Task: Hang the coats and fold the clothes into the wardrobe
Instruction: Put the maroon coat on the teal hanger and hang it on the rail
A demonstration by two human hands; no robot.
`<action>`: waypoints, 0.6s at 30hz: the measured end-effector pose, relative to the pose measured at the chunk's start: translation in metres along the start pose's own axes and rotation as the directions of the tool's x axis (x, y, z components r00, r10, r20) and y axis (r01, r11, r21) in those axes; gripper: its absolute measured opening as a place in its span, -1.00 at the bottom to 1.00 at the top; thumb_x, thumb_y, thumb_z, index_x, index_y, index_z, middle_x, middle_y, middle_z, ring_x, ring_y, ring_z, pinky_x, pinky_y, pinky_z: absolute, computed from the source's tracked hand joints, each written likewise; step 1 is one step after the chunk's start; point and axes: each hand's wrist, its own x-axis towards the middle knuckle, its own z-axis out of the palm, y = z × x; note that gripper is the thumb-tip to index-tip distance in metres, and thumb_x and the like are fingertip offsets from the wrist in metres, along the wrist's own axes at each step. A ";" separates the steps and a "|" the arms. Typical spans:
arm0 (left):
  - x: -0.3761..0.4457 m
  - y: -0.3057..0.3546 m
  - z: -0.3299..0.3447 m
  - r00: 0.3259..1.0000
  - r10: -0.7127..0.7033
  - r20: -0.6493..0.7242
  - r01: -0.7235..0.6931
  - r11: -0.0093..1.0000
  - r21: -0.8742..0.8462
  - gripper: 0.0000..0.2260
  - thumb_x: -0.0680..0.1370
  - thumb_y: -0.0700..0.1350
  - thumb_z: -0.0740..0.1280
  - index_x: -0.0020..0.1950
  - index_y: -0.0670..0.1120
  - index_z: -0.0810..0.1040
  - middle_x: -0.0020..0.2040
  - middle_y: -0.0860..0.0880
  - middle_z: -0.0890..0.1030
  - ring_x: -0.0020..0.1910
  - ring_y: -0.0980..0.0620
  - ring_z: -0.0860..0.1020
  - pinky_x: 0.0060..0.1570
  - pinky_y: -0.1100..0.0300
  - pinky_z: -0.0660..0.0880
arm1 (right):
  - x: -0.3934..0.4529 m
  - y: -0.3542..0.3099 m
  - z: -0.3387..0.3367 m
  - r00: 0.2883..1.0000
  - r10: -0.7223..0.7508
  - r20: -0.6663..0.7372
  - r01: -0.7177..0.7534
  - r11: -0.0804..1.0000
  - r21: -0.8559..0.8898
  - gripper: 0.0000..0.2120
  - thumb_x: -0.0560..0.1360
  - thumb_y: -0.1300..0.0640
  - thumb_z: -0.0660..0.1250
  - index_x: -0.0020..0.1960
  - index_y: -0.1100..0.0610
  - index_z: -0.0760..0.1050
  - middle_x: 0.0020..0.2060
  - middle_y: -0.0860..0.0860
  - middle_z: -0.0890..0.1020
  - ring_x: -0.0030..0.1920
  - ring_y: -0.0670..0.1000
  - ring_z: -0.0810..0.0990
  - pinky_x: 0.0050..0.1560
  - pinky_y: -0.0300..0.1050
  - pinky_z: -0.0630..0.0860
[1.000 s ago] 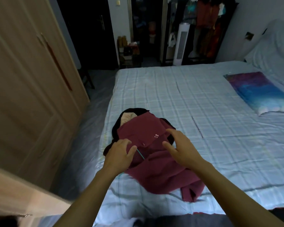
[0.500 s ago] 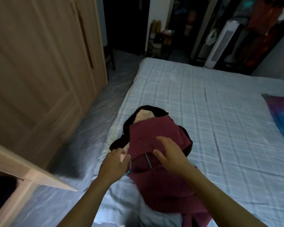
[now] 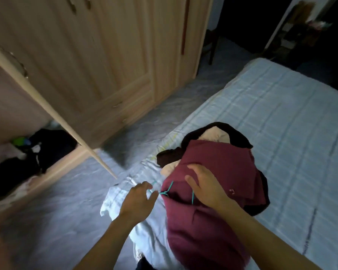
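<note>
A maroon coat (image 3: 213,164) lies on the near left corner of the bed (image 3: 281,117), on top of a black garment (image 3: 224,127) with a beige lining. A thin teal wire hanger (image 3: 165,191) sticks out of the coat's left edge. My left hand (image 3: 140,199) pinches the hanger's hook just left of the coat. My right hand (image 3: 207,186) rests flat on the coat with its fingers spread. The wooden wardrobe (image 3: 105,55) stands to the left.
One wardrobe door (image 3: 53,112) stands open toward the bed, its edge close to my left hand. Dark clothes (image 3: 27,158) lie on the wardrobe floor inside. Grey floor (image 3: 53,211) runs between the wardrobe and the bed.
My view has swung left toward the wardrobe. My left hand has moved off the coat to its left edge and now pinches the teal hanger. My right hand stays on the coat.
</note>
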 end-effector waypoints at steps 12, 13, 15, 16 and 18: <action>0.041 -0.024 0.116 0.948 -0.301 0.106 0.319 0.913 -0.254 -0.91 0.58 0.00 0.28 0.03 0.03 0.51 0.14 -0.02 0.64 0.18 -0.05 0.56 0.21 0.05 0.46 | 0.083 0.060 0.048 0.923 -0.237 0.302 0.312 0.922 -0.231 -0.59 0.57 -0.02 0.22 0.35 0.12 0.50 0.26 0.05 0.59 0.26 0.11 0.55 0.29 0.04 0.44; 0.045 -0.023 0.125 0.937 -0.330 0.115 0.349 0.898 -0.267 -0.92 0.58 -0.01 0.27 0.02 0.02 0.50 0.12 -0.02 0.63 0.18 -0.06 0.56 0.20 0.05 0.46 | 0.088 0.065 0.050 0.913 -0.257 0.317 0.342 0.905 -0.252 -0.62 0.57 0.03 0.25 0.36 0.11 0.49 0.26 0.04 0.59 0.27 0.10 0.54 0.27 0.03 0.43; 0.052 -0.025 0.143 0.908 -0.385 0.164 0.417 0.869 -0.267 -0.82 0.59 -0.01 0.22 0.11 -0.05 0.49 0.16 -0.04 0.61 0.20 -0.09 0.54 0.20 0.05 0.46 | 0.100 0.075 0.057 0.901 -0.288 0.324 0.377 0.889 -0.259 -0.63 0.57 0.05 0.26 0.35 0.10 0.50 0.24 0.02 0.59 0.26 0.09 0.53 0.24 0.03 0.44; 0.055 -0.026 0.150 0.896 -0.403 0.186 0.440 0.863 -0.249 -0.78 0.59 -0.02 0.21 0.16 -0.09 0.48 0.17 -0.07 0.59 0.21 -0.11 0.52 0.21 0.04 0.46 | 0.107 0.079 0.061 0.896 -0.303 0.323 0.390 0.887 -0.248 -0.63 0.56 0.05 0.27 0.34 0.09 0.50 0.24 0.00 0.59 0.26 0.07 0.53 0.24 0.01 0.43; 0.063 -0.029 0.160 0.880 -0.421 0.221 0.465 0.859 -0.216 -0.75 0.59 -0.05 0.20 0.23 -0.11 0.43 0.20 -0.11 0.56 0.24 -0.13 0.50 0.22 0.03 0.45 | 0.121 0.086 0.072 0.882 -0.329 0.337 0.413 0.883 -0.221 -0.64 0.55 0.09 0.31 0.34 0.08 0.51 0.24 -0.02 0.59 0.27 0.05 0.52 0.26 0.00 0.42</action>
